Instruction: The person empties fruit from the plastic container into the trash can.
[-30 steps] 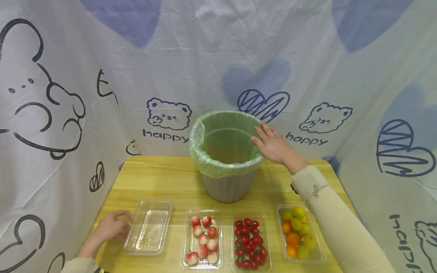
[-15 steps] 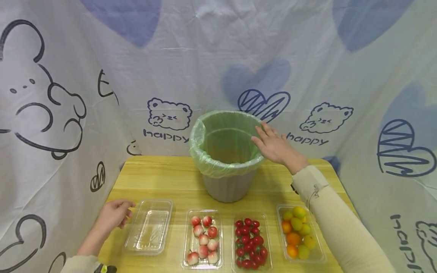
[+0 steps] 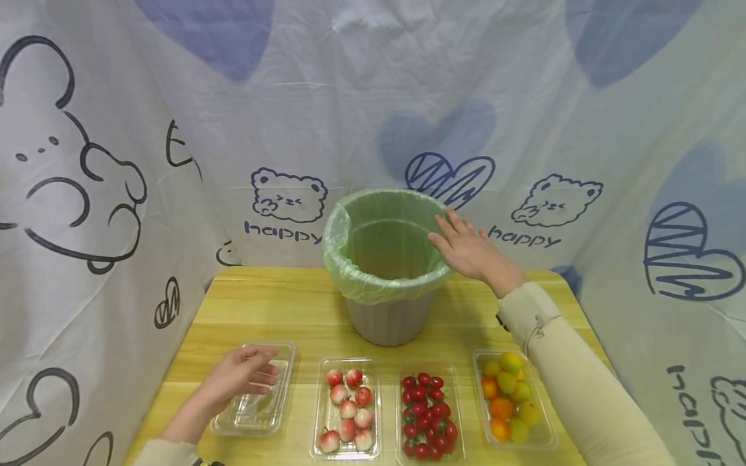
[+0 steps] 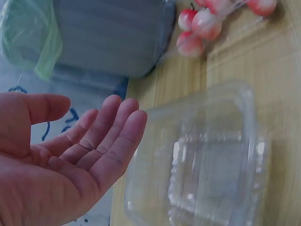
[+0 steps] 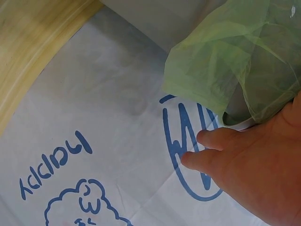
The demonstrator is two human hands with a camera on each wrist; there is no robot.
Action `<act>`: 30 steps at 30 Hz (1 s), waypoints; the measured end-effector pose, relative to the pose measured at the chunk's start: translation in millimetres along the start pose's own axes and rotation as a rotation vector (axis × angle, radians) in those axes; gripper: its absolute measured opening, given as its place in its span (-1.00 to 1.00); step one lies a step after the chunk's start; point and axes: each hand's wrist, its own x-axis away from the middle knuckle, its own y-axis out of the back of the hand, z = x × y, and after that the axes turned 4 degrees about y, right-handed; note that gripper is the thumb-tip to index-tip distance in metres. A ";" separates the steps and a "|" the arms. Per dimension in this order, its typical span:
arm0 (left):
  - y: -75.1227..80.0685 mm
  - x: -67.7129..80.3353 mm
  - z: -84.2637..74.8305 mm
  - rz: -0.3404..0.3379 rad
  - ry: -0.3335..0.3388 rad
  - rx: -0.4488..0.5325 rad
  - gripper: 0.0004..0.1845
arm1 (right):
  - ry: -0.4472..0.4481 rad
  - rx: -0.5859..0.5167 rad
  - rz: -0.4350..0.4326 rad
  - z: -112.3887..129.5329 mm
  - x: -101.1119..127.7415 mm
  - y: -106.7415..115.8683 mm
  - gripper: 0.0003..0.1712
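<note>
My left hand (image 3: 241,375) hovers over a clear plastic container (image 3: 280,404) at the left of the table. Its fingers are loosely bent with nothing between them, and in the left wrist view the palm faces up beside that container. My right hand (image 3: 469,249) rests on the right rim of a grey bin (image 3: 390,317) lined with a thin green bag (image 3: 364,291). Its fingers are extended and hold nothing. In the right wrist view, the right hand (image 5: 263,165) lies against the bin's edge, where the bag is folded over.
Along the front stand clear containers of small red-and-white apples (image 3: 348,409), cherry tomatoes (image 3: 428,414) and orange and yellow-green fruits (image 3: 507,398). Printed cloth (image 3: 280,116) hangs close behind and at both sides of the wooden table (image 3: 262,298).
My left hand has moved right and turned, from beside the left container to above it. The right hand stays at the bin's rim.
</note>
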 end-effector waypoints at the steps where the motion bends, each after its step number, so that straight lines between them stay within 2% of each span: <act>1: -3.1 -0.6 -0.3 0.019 -0.009 0.002 -0.42 | 0.001 0.000 -0.001 0.1 -0.1 0.0 -0.11; 5: -15.5 -4.0 0.4 0.065 -0.012 0.004 -0.43 | 0.002 -0.003 -0.003 0.2 -0.1 0.0 -0.11; 11: -31.5 -8.9 4.4 0.070 0.005 -0.006 -0.46 | 0.008 -0.002 -0.008 0.2 -0.3 -0.5 -0.11; 22: -54.1 -11.3 11.2 0.140 -0.028 -0.014 -0.43 | 0.006 -0.004 -0.006 0.9 1.0 -0.9 -0.12; 25: -59.8 -13.4 15.1 0.140 -0.023 -0.024 -0.43 | 0.003 -0.007 -0.007 1.2 1.2 -0.8 -0.12; 30: -70.6 -16.5 18.6 0.082 -0.003 -0.060 -0.45 | 0.001 -0.013 -0.008 1.1 1.1 -1.0 -0.13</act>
